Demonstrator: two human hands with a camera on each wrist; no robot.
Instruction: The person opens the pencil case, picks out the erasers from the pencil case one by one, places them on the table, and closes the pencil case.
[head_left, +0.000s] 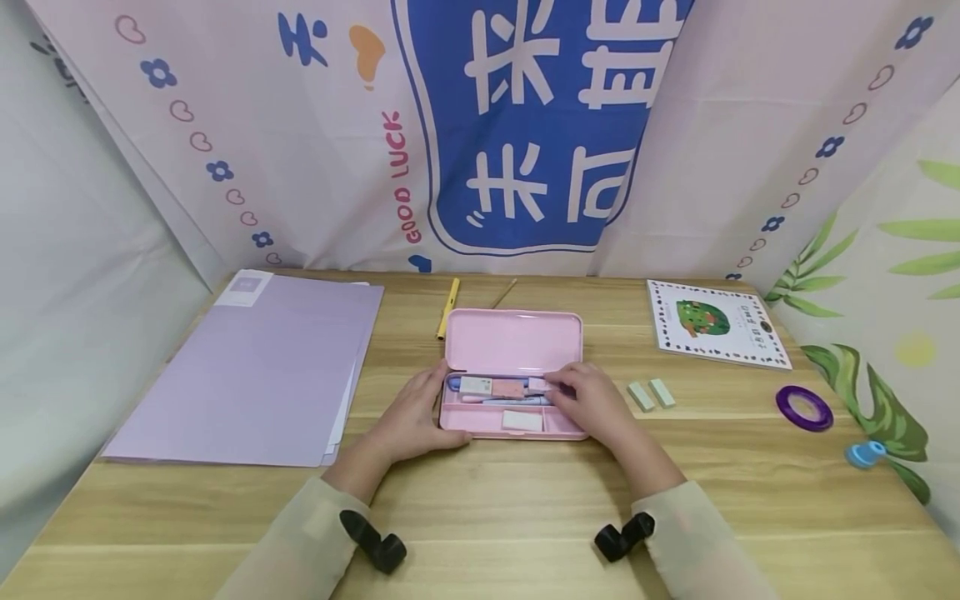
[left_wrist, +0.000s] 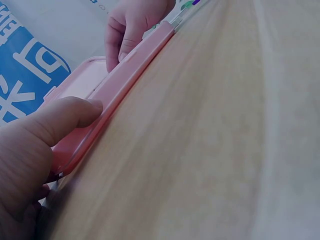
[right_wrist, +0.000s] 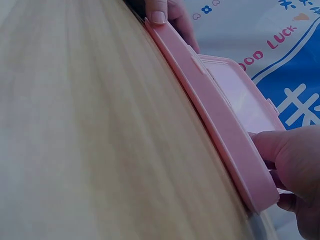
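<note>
A pink pencil case (head_left: 480, 421) lies on the table with its lid (head_left: 513, 342) tipped back. My left hand (head_left: 411, 415) grips the case's left end, its thumb along the front rim in the left wrist view. At the right end, my right hand (head_left: 592, 402) reaches inside and pinches a small lilac eraser (head_left: 538, 385); its fingertips are partly hidden by the case wall in the right wrist view. Beside that eraser sit a pink eraser (head_left: 507, 389) and a whitish one (head_left: 476, 386). Pens (head_left: 510, 401) lie below them, and a white eraser (head_left: 522, 420) rests in the front compartment.
Lilac folders (head_left: 247, 375) with papers cover the table's left side. Behind the case lie a yellow pen (head_left: 448, 308) and a pencil (head_left: 503, 293). On the right are two pale green erasers (head_left: 651, 395), a booklet (head_left: 716, 323), purple tape (head_left: 804, 408) and a blue object (head_left: 866, 454).
</note>
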